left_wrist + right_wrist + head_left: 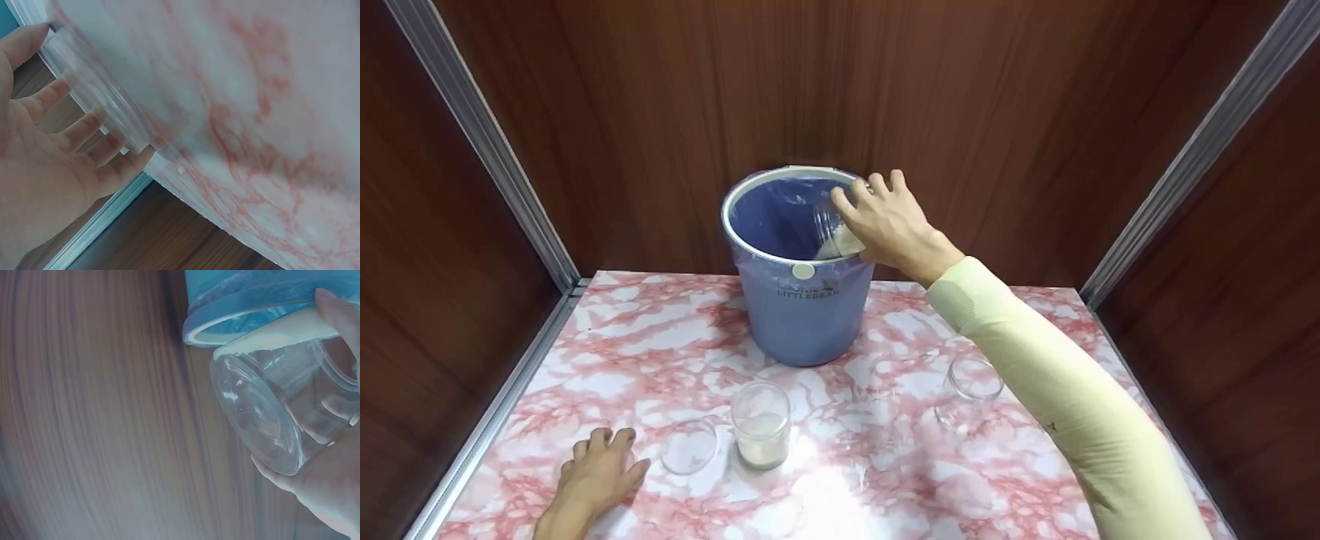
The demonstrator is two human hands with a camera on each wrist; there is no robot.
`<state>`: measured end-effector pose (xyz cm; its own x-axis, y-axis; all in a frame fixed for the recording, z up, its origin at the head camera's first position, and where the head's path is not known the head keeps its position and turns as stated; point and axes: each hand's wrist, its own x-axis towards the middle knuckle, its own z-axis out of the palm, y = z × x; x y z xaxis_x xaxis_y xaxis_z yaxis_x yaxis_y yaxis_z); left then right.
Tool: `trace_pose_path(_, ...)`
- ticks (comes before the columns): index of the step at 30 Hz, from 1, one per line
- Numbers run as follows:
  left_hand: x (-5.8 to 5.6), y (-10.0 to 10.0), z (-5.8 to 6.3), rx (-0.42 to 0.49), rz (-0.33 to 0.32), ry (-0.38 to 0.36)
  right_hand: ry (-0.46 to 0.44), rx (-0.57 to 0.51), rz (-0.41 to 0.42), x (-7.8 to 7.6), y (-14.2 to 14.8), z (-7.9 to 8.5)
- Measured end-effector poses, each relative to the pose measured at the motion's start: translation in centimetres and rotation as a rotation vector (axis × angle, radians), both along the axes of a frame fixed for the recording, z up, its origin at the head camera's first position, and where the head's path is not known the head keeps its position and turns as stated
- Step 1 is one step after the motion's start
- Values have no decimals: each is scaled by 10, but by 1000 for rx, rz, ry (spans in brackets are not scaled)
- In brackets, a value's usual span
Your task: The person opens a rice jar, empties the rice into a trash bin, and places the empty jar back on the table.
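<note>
The right hand (pixel 889 225) grips a clear jar (pixel 256 402) tipped into the blue bin (pixel 808 319), pale powder (pixel 275 336) along its wall. The left hand (pixel 594 476) spreads its fingers at a clear rimmed piece (pixel 122 98), whether gripping I cannot tell, beside a clear disc (pixel 690 448) and an upright powder-holding jar (pixel 761 427)

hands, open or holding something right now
Left hand: fingers at a clear item; whether it grips cannot be told.
Right hand: holding a jar.
</note>
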<state>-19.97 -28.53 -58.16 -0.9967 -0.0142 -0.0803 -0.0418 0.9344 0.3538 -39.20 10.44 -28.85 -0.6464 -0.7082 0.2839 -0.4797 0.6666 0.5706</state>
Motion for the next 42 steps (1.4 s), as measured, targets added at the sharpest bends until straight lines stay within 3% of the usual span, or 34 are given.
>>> trace_pose_path(14, 3, 1, -1, 36, -9, 25, -13, 30, -13, 0, -4, 6)
trace_pose_path(23, 2, 1, -1, 3, 4, 24, 13, 48, -23, 1, -5, 7)
trace_pose_path(42, 2, -1, -3, 14, -4, 13, 86, 226, -60, 3, -25, 13)
